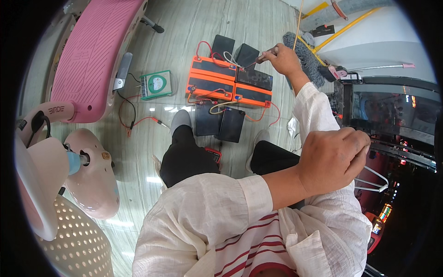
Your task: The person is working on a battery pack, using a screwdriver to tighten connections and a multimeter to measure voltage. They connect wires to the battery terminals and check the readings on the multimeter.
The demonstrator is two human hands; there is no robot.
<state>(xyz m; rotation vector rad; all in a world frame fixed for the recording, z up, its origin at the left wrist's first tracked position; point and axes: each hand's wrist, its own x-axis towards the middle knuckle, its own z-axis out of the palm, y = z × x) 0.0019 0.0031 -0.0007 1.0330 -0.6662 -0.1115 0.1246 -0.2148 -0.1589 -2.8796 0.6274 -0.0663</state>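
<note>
Head view: right hand (282,59) over half-hidden probe (261,58)

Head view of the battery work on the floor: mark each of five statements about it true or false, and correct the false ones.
1. The right hand reaches to the orange batteries on the floor. True.
2. A green meter lies left of the batteries. True.
3. The left hand rests on the meter. False: it is raised near the body, fingers curled, far from the meter.
4. The scooter at upper left is blue. False: it is pink.
5. Red wires lie on the floor between the scooter and the batteries. True.
</note>
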